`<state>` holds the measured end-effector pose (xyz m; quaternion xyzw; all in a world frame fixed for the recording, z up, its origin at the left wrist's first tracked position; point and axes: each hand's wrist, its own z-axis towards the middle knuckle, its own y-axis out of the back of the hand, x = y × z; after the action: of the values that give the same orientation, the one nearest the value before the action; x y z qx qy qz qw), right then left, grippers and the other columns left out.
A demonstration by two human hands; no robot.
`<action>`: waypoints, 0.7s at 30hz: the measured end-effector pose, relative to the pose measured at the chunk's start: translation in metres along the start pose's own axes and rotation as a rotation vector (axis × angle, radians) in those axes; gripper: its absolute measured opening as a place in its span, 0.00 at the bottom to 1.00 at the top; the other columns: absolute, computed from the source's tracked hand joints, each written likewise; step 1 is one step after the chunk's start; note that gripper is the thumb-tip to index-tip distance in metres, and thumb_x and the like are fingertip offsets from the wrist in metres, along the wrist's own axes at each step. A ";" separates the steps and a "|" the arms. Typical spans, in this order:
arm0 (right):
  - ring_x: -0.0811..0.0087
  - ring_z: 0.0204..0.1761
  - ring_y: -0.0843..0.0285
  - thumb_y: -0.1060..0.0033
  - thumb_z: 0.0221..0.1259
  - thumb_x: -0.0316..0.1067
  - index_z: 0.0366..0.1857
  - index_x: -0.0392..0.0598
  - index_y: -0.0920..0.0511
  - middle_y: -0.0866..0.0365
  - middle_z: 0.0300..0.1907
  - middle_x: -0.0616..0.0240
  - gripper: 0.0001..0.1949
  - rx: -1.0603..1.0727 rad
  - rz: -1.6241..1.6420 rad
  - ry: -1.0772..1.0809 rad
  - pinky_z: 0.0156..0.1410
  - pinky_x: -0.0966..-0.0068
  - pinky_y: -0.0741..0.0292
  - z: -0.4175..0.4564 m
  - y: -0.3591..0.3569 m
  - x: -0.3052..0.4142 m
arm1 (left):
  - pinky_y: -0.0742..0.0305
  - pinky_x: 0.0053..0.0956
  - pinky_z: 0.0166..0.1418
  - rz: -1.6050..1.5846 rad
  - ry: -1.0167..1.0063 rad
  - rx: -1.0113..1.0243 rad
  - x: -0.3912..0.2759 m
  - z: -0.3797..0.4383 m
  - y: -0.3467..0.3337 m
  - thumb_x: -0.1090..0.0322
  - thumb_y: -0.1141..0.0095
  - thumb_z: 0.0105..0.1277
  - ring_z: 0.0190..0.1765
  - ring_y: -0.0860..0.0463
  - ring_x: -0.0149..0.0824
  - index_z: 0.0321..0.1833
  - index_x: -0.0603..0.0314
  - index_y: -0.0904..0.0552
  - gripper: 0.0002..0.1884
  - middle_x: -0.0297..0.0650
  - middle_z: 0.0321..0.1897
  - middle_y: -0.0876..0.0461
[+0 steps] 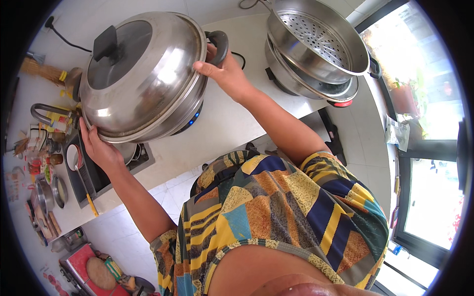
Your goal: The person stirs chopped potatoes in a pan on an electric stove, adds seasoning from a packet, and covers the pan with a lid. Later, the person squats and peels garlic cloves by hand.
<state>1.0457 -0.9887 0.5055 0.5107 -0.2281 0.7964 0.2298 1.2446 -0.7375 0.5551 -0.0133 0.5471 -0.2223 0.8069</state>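
A large stainless steel pot with a domed lid (166, 70) stands over a cooker with blue lights (192, 118). A dark window and a black knob (105, 44) top the lid. My right hand (220, 72) grips the black side handle (218, 46), its thumb against the rim. At the pot's other side my left hand (100, 148) holds the rim or a handle; its fingertips are partly hidden. Right of the pot, a perforated steel steamer tier (314, 37) rests tilted on another steel pot (292, 70).
A sink (146, 159) with a pan in it lies just left of my left forearm. A white round item and a yellow-handled utensil (92, 203) lie on its drainer side. Bowls (59, 190), jars and a faucet (46, 111) crowd the left. A window is at right.
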 end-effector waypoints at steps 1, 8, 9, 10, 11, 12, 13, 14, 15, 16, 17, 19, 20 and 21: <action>0.56 0.73 0.38 0.28 0.59 0.54 0.76 0.39 0.55 0.39 0.71 0.45 0.52 -0.033 0.032 -0.001 0.76 0.61 0.37 -0.007 -0.006 0.010 | 0.38 0.30 0.74 0.042 -0.029 0.017 0.000 0.001 0.003 0.73 0.57 0.72 0.68 0.28 0.36 0.74 0.71 0.33 0.26 0.47 0.70 0.29; 0.63 0.69 0.33 0.42 0.72 0.39 0.76 0.41 0.47 0.34 0.69 0.53 0.34 -0.237 0.052 0.053 0.74 0.62 0.35 -0.037 0.005 0.021 | 0.32 0.15 0.53 0.186 0.009 0.102 -0.006 -0.006 -0.015 0.75 0.53 0.69 0.46 0.26 0.21 0.71 0.63 0.26 0.25 0.33 0.55 0.21; 0.64 0.68 0.32 0.44 0.73 0.38 0.75 0.41 0.46 0.32 0.68 0.53 0.32 -0.261 0.022 0.032 0.74 0.62 0.34 -0.041 0.009 0.022 | 0.32 0.14 0.49 0.244 0.044 0.120 -0.005 -0.006 -0.012 0.75 0.52 0.70 0.44 0.27 0.20 0.70 0.63 0.25 0.24 0.32 0.57 0.21; 0.64 0.66 0.30 0.46 0.74 0.37 0.74 0.41 0.45 0.31 0.65 0.54 0.30 -0.285 0.029 0.060 0.72 0.63 0.32 -0.044 0.013 0.021 | 0.36 0.13 0.44 0.190 0.011 0.140 -0.003 -0.008 -0.015 0.74 0.50 0.70 0.40 0.32 0.18 0.70 0.61 0.24 0.24 0.28 0.53 0.22; 0.64 0.64 0.27 0.49 0.75 0.35 0.74 0.40 0.44 0.29 0.62 0.55 0.28 -0.308 0.037 0.088 0.71 0.64 0.30 -0.048 0.016 0.019 | 0.40 0.12 0.39 0.138 -0.024 0.160 -0.003 -0.013 -0.017 0.73 0.49 0.71 0.35 0.37 0.17 0.69 0.59 0.24 0.23 0.25 0.50 0.22; 0.64 0.61 0.25 0.50 0.76 0.35 0.72 0.39 0.41 0.27 0.59 0.55 0.26 -0.385 0.071 0.103 0.68 0.65 0.27 -0.050 0.021 0.021 | 0.38 0.13 0.43 0.126 -0.029 0.158 -0.008 -0.023 -0.025 0.71 0.47 0.72 0.38 0.35 0.17 0.70 0.59 0.24 0.23 0.25 0.51 0.23; 0.64 0.59 0.23 0.52 0.76 0.35 0.70 0.38 0.39 0.25 0.57 0.56 0.23 -0.475 0.093 0.117 0.65 0.66 0.24 -0.060 0.018 0.021 | 0.30 0.17 0.53 0.069 -0.037 0.174 -0.010 -0.029 -0.024 0.70 0.48 0.74 0.47 0.25 0.21 0.71 0.60 0.27 0.23 0.30 0.57 0.21; 0.65 0.52 0.22 0.52 0.76 0.35 0.65 0.37 0.34 0.23 0.51 0.56 0.19 -0.511 0.072 0.122 0.56 0.69 0.23 -0.067 0.019 0.021 | 0.30 0.22 0.60 0.009 -0.056 0.181 -0.011 -0.034 -0.024 0.70 0.49 0.75 0.55 0.24 0.26 0.72 0.62 0.28 0.23 0.34 0.61 0.22; 0.67 0.46 0.21 0.52 0.77 0.36 0.59 0.37 0.30 0.21 0.46 0.57 0.16 -0.542 0.046 0.129 0.48 0.71 0.22 -0.075 0.020 0.021 | 0.29 0.27 0.68 -0.056 -0.076 0.183 -0.010 -0.038 -0.020 0.71 0.49 0.75 0.63 0.23 0.30 0.72 0.63 0.29 0.23 0.38 0.65 0.23; 0.69 0.40 0.22 0.54 0.77 0.35 0.56 0.37 0.28 0.21 0.41 0.57 0.14 -0.520 0.014 0.175 0.43 0.73 0.23 -0.083 0.022 0.020 | 0.33 0.35 0.75 -0.055 -0.089 0.213 -0.008 -0.043 -0.012 0.72 0.50 0.76 0.70 0.27 0.40 0.72 0.66 0.30 0.22 0.46 0.69 0.26; 0.71 0.34 0.23 0.56 0.78 0.35 0.53 0.37 0.27 0.22 0.37 0.58 0.13 -0.493 -0.016 0.222 0.38 0.74 0.24 -0.091 0.024 0.021 | 0.34 0.29 0.73 -0.076 -0.150 0.201 -0.002 -0.047 -0.007 0.73 0.49 0.75 0.67 0.24 0.35 0.64 0.66 0.23 0.17 0.46 0.64 0.22; 0.73 0.26 0.28 0.58 0.78 0.33 0.49 0.37 0.26 0.24 0.30 0.60 0.11 -0.380 -0.214 0.347 0.31 0.77 0.28 -0.098 0.025 0.024 | 0.32 0.29 0.72 0.027 -0.230 0.185 0.008 -0.062 0.008 0.73 0.47 0.74 0.65 0.23 0.36 0.55 0.66 0.18 0.10 0.46 0.62 0.20; 0.74 0.25 0.28 0.59 0.78 0.31 0.46 0.38 0.26 0.24 0.27 0.61 0.09 -0.322 -0.314 0.415 0.30 0.78 0.29 -0.096 0.024 0.026 | 0.31 0.29 0.70 0.073 -0.259 0.155 0.016 -0.071 0.014 0.74 0.46 0.73 0.63 0.22 0.35 0.48 0.66 0.17 0.07 0.46 0.59 0.18; 0.75 0.24 0.29 0.57 0.77 0.29 0.44 0.38 0.26 0.23 0.25 0.62 0.08 -0.276 -0.457 0.472 0.30 0.79 0.31 -0.099 0.020 0.027 | 0.29 0.28 0.67 0.070 -0.223 0.130 0.027 -0.082 0.024 0.73 0.46 0.74 0.60 0.19 0.34 0.48 0.65 0.17 0.07 0.45 0.55 0.16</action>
<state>0.9538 -0.9417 0.4912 0.3146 -0.1541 0.7822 0.5152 1.1880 -0.7080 0.4920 0.0336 0.4385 -0.2262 0.8691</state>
